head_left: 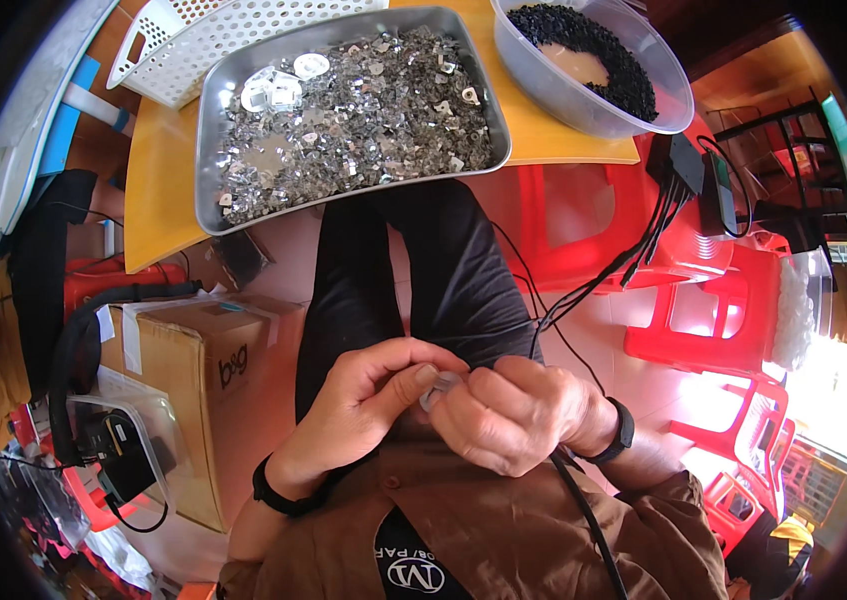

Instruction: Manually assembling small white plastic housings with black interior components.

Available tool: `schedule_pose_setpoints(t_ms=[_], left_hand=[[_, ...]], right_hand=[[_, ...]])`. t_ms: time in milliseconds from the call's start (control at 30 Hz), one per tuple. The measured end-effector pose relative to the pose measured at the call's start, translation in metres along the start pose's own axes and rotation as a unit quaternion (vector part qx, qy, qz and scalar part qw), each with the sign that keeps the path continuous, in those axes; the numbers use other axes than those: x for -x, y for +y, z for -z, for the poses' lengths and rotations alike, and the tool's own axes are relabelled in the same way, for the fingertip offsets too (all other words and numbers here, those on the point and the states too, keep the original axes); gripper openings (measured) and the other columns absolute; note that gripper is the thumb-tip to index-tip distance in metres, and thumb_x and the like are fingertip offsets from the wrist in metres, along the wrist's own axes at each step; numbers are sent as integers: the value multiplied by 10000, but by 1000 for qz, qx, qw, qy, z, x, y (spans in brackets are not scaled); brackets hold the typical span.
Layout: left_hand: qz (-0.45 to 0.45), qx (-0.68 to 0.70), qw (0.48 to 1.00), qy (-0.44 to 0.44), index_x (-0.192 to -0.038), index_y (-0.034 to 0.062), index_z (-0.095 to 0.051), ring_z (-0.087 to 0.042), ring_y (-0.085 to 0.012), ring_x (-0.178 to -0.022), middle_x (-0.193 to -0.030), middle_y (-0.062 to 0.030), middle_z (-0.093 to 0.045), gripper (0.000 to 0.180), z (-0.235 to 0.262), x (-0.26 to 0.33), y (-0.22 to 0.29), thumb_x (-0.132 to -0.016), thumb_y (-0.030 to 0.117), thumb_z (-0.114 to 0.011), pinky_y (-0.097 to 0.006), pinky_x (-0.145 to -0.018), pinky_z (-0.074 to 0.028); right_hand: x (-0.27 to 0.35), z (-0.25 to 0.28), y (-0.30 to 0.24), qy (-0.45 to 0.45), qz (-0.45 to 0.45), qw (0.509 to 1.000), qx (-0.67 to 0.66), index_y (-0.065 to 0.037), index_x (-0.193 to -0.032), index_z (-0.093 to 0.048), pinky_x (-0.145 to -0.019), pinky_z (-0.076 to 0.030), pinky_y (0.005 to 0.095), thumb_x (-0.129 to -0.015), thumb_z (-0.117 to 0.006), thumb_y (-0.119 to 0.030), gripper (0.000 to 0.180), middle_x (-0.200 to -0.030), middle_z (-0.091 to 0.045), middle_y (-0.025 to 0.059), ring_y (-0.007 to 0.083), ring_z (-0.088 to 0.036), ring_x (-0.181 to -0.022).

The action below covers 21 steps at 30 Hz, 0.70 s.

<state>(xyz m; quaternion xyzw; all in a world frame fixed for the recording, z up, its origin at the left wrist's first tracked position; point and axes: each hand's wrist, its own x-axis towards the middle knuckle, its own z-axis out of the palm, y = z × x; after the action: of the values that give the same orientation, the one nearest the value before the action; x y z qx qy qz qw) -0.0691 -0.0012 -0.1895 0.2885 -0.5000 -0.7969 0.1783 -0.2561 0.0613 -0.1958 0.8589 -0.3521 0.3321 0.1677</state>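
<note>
Close to my body, above my lap, both hands meet at a small whitish, translucent piece (435, 392). My left hand (383, 392) pinches it between thumb and fingers. My right hand (508, 415) is closed around its other side, with the fingers curled and hiding part of it; its exact kind is too small to make out. Beyond my knees a metal tray (206, 150) holds a heap of small clear and grey shiny pieces. Several larger white, rounded pieces (273, 92) lie at its far left.
The tray rests on a yellow table (155, 150), beside a white perforated basket (228, 42) and a translucent bowl (583, 112) of small black pieces. A cardboard box (178, 380) stands to my left. Red plastic stools (708, 335) and black cables (583, 292) are on my right.
</note>
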Motion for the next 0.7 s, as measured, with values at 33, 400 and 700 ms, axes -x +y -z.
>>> schedule_pose_setpoints(t_ms=[33,400,700], left_hand=[[14,-33,999,-14,-1119,-16,-615,-583,-74,-724,-868,-27,-632,229,0,0,0,-982,139,-517,-202,-644,-494],[72,72,995,-13,-1088,-26,-611,-598,-89,-670,-884,-51,-643,286,3,-3,-2,-997,217,-490,-209,-605,-516],[40,74,996,-4,-1123,-30,-601,-615,-104,-809,-938,-59,-641,311,2,-2,-1,-990,233,-502,-228,-650,-541]], right_hand=[[1,-1,0,3,19,1000,-8,-21,-793,-598,-418,-324,203,-634,-652,-85,180,-811,-497,28,91,-482,-560],[-4,4,3,37,-284,939,-192,-48,-814,-627,-426,-436,261,-617,-726,28,234,-732,-589,43,166,-584,-551],[-10,12,-1,-5,-300,931,-206,-50,-850,-610,-485,-477,309,-641,-710,15,241,-760,-564,58,204,-588,-591]])
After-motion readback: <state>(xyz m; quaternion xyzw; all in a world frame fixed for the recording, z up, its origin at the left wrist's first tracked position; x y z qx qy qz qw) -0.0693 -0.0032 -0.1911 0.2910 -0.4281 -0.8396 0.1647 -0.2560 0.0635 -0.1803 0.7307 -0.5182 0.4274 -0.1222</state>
